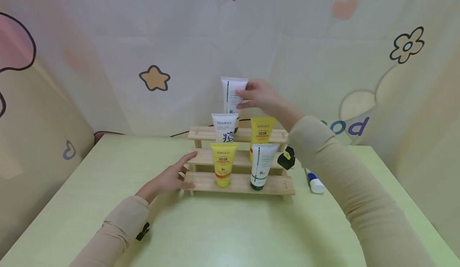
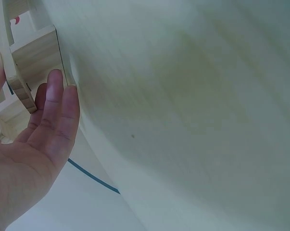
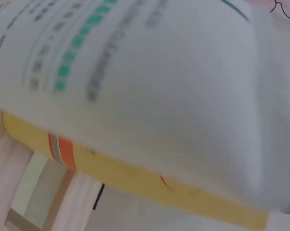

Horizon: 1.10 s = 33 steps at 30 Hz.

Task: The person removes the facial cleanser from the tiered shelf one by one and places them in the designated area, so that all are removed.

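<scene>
A three-tier wooden rack (image 1: 205, 156) stands on the table. My left hand (image 1: 169, 179) grips its left end, thumb and fingers on either side of the board. Above the top tier, my right hand (image 1: 264, 97) pinches a white tube with green print (image 1: 231, 91) near its upper end. The lower part of that tube is mostly hidden behind a white Hankey tube (image 1: 225, 125); contact with the tier cannot be told. A yellow tube (image 1: 261, 131) stands on the middle tier at right. On the bottom tier stand another yellow tube (image 1: 223, 167) and a white green-capped tube (image 1: 263, 165).
A blue-and-white tube (image 1: 315, 182) lies on the table (image 1: 230, 231) right of the rack, partly behind the right forearm. A printed curtain (image 1: 194, 51) hangs behind the table. A dark cord (image 1: 179, 133) runs along the back edge.
</scene>
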Each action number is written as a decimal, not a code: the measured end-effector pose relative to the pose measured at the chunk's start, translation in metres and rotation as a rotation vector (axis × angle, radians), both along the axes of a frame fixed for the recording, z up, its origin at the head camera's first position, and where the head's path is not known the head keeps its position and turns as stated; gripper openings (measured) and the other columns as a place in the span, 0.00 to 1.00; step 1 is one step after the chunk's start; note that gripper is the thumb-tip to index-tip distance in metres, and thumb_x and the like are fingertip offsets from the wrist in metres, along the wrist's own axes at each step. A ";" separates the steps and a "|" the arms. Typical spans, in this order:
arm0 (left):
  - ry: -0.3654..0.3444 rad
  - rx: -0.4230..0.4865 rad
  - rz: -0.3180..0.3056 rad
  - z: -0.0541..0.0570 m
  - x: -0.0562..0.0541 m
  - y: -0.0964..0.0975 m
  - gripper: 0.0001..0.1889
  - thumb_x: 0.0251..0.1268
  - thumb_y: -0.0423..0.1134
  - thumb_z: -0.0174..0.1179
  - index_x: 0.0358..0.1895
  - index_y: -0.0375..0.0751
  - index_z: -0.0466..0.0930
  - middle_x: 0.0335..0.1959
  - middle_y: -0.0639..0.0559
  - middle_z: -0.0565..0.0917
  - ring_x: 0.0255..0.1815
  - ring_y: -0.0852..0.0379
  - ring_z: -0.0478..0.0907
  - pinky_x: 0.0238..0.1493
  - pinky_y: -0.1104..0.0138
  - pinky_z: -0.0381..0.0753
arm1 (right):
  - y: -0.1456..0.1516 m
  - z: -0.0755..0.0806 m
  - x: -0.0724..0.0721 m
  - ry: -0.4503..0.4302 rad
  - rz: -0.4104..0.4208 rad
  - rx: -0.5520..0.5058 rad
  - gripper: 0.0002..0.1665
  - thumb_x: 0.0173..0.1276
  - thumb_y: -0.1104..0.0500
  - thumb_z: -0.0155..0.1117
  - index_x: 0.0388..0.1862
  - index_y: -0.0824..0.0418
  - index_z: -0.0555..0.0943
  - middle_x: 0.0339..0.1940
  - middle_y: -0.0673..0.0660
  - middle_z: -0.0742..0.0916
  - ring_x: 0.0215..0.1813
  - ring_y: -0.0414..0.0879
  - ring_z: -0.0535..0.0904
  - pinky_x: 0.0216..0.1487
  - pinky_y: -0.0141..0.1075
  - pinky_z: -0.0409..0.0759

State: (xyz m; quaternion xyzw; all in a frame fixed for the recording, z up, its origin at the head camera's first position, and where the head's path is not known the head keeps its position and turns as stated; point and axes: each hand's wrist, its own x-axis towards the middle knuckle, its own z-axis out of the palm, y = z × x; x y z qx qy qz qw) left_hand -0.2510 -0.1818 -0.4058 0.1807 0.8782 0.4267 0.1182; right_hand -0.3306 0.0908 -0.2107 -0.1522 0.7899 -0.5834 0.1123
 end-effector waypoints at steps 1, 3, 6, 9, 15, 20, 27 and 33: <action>0.002 -0.003 -0.001 0.000 0.000 0.000 0.49 0.50 0.35 0.68 0.71 0.59 0.44 0.64 0.40 0.59 0.47 0.47 0.70 0.43 0.58 0.73 | 0.003 0.002 0.001 0.014 -0.003 0.000 0.20 0.69 0.61 0.52 0.58 0.66 0.69 0.52 0.61 0.77 0.52 0.52 0.74 0.49 0.40 0.75; 0.002 -0.004 -0.001 0.001 0.000 0.000 0.49 0.50 0.35 0.68 0.71 0.59 0.44 0.64 0.40 0.59 0.46 0.47 0.71 0.43 0.58 0.73 | 0.010 0.007 0.002 0.043 -0.006 -0.009 0.21 0.69 0.61 0.52 0.58 0.66 0.69 0.53 0.61 0.76 0.52 0.52 0.74 0.50 0.40 0.75; 0.001 -0.004 0.003 0.003 0.000 -0.001 0.49 0.50 0.34 0.68 0.71 0.58 0.44 0.63 0.38 0.60 0.46 0.46 0.71 0.43 0.57 0.73 | 0.020 0.016 0.004 0.095 -0.012 -0.013 0.21 0.69 0.60 0.53 0.59 0.66 0.69 0.54 0.61 0.76 0.54 0.52 0.74 0.51 0.40 0.75; -0.003 -0.004 0.008 0.005 0.000 -0.001 0.49 0.50 0.34 0.67 0.71 0.57 0.44 0.62 0.37 0.62 0.45 0.46 0.72 0.43 0.56 0.73 | 0.031 0.025 0.007 0.141 -0.016 -0.012 0.22 0.69 0.60 0.53 0.59 0.66 0.68 0.54 0.61 0.76 0.54 0.52 0.73 0.50 0.39 0.75; -0.005 0.005 0.005 0.004 0.001 0.000 0.49 0.50 0.33 0.67 0.71 0.57 0.44 0.64 0.38 0.59 0.47 0.45 0.71 0.43 0.57 0.73 | 0.056 0.036 0.012 0.191 -0.034 -0.032 0.23 0.68 0.60 0.54 0.60 0.67 0.68 0.54 0.62 0.76 0.53 0.53 0.73 0.47 0.36 0.76; -0.002 0.015 -0.011 0.000 0.001 0.002 0.49 0.50 0.34 0.67 0.71 0.58 0.44 0.66 0.41 0.57 0.51 0.45 0.68 0.45 0.57 0.73 | 0.079 0.041 0.018 0.220 -0.076 -0.049 0.25 0.67 0.57 0.55 0.60 0.65 0.68 0.53 0.60 0.77 0.50 0.52 0.74 0.44 0.32 0.77; -0.010 0.002 0.009 0.000 0.001 0.003 0.49 0.51 0.34 0.67 0.71 0.60 0.44 0.64 0.41 0.58 0.50 0.46 0.68 0.44 0.58 0.73 | 0.107 0.042 0.026 0.286 -0.101 -0.056 0.22 0.66 0.57 0.57 0.57 0.63 0.70 0.45 0.52 0.81 0.45 0.48 0.76 0.38 0.29 0.78; -0.007 -0.005 -0.002 0.003 0.000 0.002 0.49 0.51 0.34 0.67 0.71 0.59 0.43 0.64 0.41 0.58 0.50 0.45 0.68 0.46 0.57 0.72 | 0.136 0.031 0.033 0.289 -0.147 0.004 0.23 0.66 0.55 0.56 0.58 0.61 0.70 0.43 0.48 0.81 0.43 0.44 0.76 0.37 0.28 0.77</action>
